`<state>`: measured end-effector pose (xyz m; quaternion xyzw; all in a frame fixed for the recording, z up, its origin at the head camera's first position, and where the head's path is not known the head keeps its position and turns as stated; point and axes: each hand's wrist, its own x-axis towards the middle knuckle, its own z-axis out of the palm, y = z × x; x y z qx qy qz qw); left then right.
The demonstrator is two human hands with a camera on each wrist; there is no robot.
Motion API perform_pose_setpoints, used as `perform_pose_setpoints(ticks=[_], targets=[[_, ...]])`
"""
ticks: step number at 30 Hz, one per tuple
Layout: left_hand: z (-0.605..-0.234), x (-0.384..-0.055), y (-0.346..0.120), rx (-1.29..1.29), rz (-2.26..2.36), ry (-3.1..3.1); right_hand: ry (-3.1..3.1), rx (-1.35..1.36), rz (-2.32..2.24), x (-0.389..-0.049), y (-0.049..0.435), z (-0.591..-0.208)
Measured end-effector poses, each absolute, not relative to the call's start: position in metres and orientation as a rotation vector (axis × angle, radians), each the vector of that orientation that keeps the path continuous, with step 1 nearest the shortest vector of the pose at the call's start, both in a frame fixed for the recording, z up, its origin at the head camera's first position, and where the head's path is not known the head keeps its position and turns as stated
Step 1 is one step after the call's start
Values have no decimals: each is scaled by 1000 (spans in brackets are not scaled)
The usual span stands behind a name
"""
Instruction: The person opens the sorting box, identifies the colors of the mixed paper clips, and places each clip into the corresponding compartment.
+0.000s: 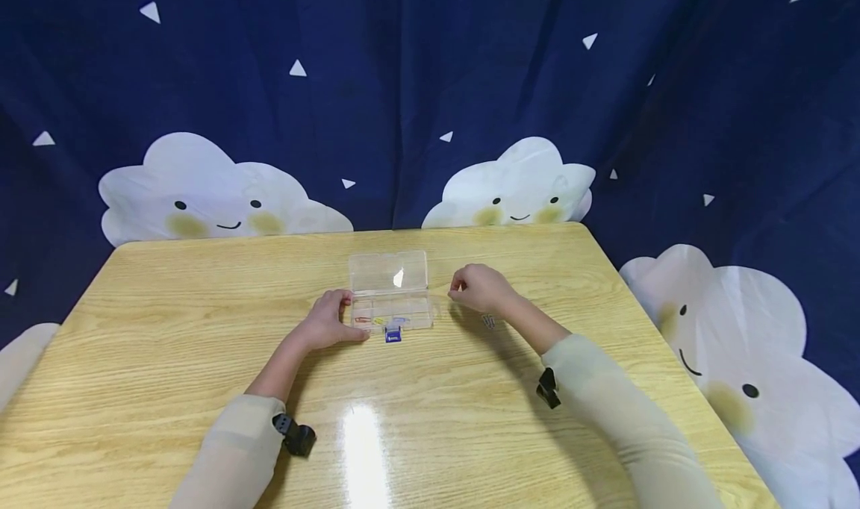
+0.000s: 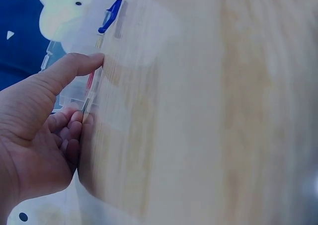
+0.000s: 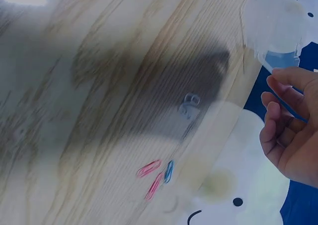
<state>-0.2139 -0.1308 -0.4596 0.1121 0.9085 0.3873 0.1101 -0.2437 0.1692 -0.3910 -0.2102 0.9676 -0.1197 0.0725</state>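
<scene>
A clear plastic compartment box (image 1: 413, 313) stands on the table with its transparent lid (image 1: 376, 272) raised behind it. Red, yellow and blue-violet paper clips (image 1: 379, 320) lie inside, and a blue tab (image 1: 393, 335) is at its front. My left hand (image 1: 328, 321) grips the box's left end, thumb along the front wall and curled fingers on the left side. To the right of the box, my right hand (image 1: 482, 289) is raised, thumb and forefinger together. In the right wrist view a slim whitish piece (image 3: 267, 62), seemingly a paper clip, is pinched at the fingertips.
Clear or whitish paper clips (image 3: 190, 105) lie loose on the wooden table (image 1: 201, 307) below my right forearm. Near them are two red clips (image 3: 149, 168) and a blue clip (image 3: 169, 171). A dark blue curtain (image 1: 396, 83) with clouds hangs behind the table.
</scene>
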Motion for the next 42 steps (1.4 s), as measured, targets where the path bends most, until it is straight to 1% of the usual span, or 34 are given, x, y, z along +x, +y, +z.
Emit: perform_pose_setpoints(ticks=[15,26,42], targets=[[-460,-215,-131,341,1130,2684,2898,-451,-463,-239,213,-392],[-458,-213,-130,319,1119,2672,2910,-355,-449,-238,239,-395],[-458,-212,-130,331,1130,2681,2949,-379,-429,-238,262,-406]])
